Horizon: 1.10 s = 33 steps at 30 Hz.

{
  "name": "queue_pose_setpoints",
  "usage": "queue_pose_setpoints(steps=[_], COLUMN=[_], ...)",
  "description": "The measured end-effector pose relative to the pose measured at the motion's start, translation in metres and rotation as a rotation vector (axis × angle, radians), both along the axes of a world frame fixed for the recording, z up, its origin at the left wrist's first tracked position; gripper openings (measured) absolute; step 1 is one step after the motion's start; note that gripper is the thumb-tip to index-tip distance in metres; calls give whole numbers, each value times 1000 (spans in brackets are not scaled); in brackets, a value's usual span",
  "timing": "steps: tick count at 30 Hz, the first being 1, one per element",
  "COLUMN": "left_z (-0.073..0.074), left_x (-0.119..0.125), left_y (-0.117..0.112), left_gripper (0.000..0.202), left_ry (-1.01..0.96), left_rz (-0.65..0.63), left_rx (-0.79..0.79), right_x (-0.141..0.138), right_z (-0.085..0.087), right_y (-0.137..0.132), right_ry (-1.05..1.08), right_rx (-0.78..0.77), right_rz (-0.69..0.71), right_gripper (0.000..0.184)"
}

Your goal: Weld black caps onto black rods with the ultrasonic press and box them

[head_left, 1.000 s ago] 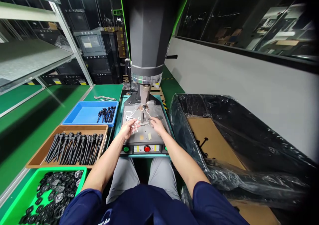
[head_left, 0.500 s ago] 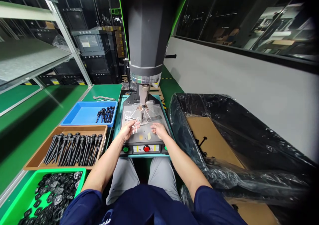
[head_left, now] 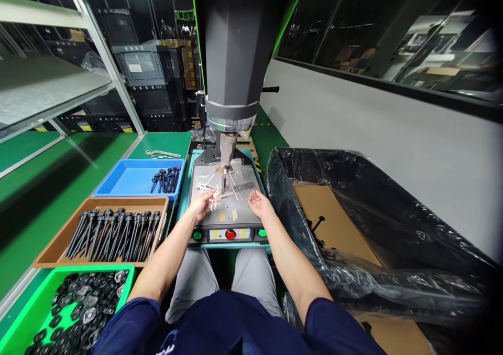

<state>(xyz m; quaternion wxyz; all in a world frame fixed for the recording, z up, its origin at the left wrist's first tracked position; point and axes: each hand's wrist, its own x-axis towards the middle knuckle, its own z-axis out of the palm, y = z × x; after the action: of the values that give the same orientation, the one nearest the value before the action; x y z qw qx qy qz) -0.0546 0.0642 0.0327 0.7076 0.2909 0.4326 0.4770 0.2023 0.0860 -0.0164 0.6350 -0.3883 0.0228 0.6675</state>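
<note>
My left hand [head_left: 201, 204] is over the left part of the machine's metal plate [head_left: 208, 216]. Its fingers are closed on a crumpled piece of clear film [head_left: 215, 202], whose exact shape I cannot make out. To the right, my right hand [head_left: 260, 204] hovers above the plate's right edge, fingers loosely curled and apart, with nothing visible in them. Between and beyond the hands stands a small metal fixture [head_left: 224, 185] with thin white strips and clear film around it. Directly above it points the press's metal horn [head_left: 227, 150].
On the left stand a blue tray [head_left: 126, 179] of black parts, a brown tray [head_left: 55, 247] of long black bolt-like pieces and a green tray [head_left: 23, 313] of small black pieces. A plastic-lined bin [head_left: 334, 161] is right. Red [head_left: 230, 234] and green buttons [head_left: 262, 233] line the machine's front.
My right hand has moved right, away from the fixture, and its fingers have loosened. The left hand stays nearly in place with the clear film. The view has shifted slightly.
</note>
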Motion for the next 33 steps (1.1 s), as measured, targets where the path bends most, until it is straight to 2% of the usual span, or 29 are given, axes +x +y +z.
queue_pose_setpoints(steps=[6,22,25,28,31,33], left_z=[3,-3,-6,-14,-35,-55], left_x=[-1,-2,-11,-29,-50,-59], left_y=[2,2,-5,-26,-60,-81], left_gripper=[27,31,36,43,52,58], left_ry=[7,43,296,737,1045,1140], left_rz=[5,2,50,156,235,255], left_rx=[2,3,59,213,321,356], right_x=[0,10,20,36,52,58], right_z=[-6,-16,-18,-27,-49,-69], right_y=[2,3,-2,-19,-49,-73], right_ry=[-48,-272,-392,-534,-861,-1123], right_rx=[8,-10,-22,-23,13,77], right_rz=[-29,-9,-76,-203,-294,-218], right_gripper=[19,8,5,26,41,51])
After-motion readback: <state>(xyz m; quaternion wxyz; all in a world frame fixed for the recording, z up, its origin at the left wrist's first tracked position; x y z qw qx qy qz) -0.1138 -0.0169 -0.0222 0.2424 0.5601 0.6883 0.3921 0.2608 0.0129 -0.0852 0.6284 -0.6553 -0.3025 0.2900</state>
